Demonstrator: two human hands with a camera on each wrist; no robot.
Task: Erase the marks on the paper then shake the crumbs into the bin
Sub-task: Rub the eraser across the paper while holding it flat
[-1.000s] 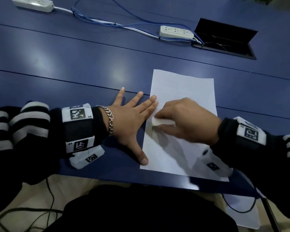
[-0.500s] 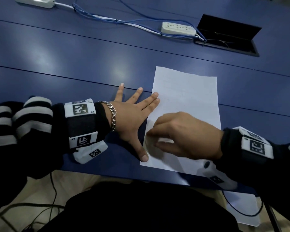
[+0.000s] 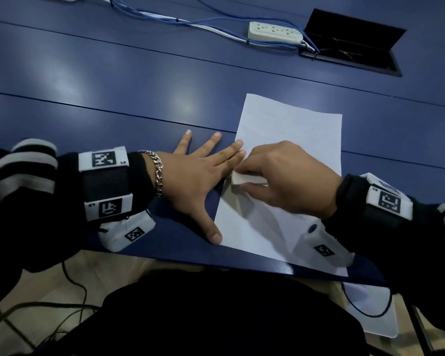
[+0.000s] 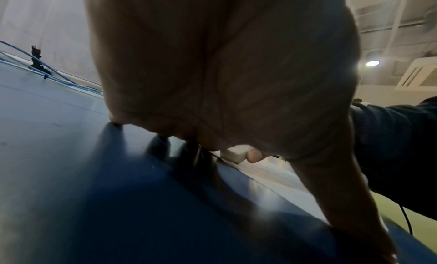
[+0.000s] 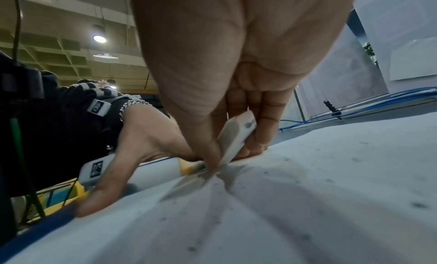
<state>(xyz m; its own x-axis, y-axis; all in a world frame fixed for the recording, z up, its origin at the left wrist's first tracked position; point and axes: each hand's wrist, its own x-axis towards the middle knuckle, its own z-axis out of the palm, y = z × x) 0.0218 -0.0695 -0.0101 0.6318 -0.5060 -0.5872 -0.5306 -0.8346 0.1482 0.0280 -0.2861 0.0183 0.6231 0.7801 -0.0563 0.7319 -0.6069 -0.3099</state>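
- Comparing with half a second ago, your right hand (image 3: 285, 179) has shifted up the sheet, and the white rectangular eraser (image 3: 244, 179), then hidden under your fingers, shows again between thumb and fingertips.
- You pinch that eraser with your right hand: thumb on one long side, fingers curled on the other. The right wrist view shows its lower edge touching the white sheet of paper (image 3: 290, 140), tilted, with a grey smudge on its upper face (image 5: 248, 125).
- Your left hand (image 3: 195, 176) has stayed flat, fingers spread wide and straight. Its thumb tip sits at the paper's left edge toward 7 o'clock of the sheet, and its forefinger tips reach the same edge higher up, just beside the eraser.
- The paper lies on the blue table (image 3: 113, 73) at the near edge, about 5 o'clock from the table's middle; its position matches the earlier frame.
- Small dark crumbs dot the paper in the right wrist view (image 5: 331, 193).
- No bin shows in any view.
- At 1 o'clock lie a white power strip (image 3: 274, 32) with blue cables (image 3: 165, 18) and an open black cable hatch (image 3: 352, 44).
- As for writing, only the black-and-white square marker tags on both wrist bands (image 3: 104, 160) show patterns; a small corner mark beside one is too small to read.
- A silver chain bracelet (image 3: 158, 173) circles your left wrist.
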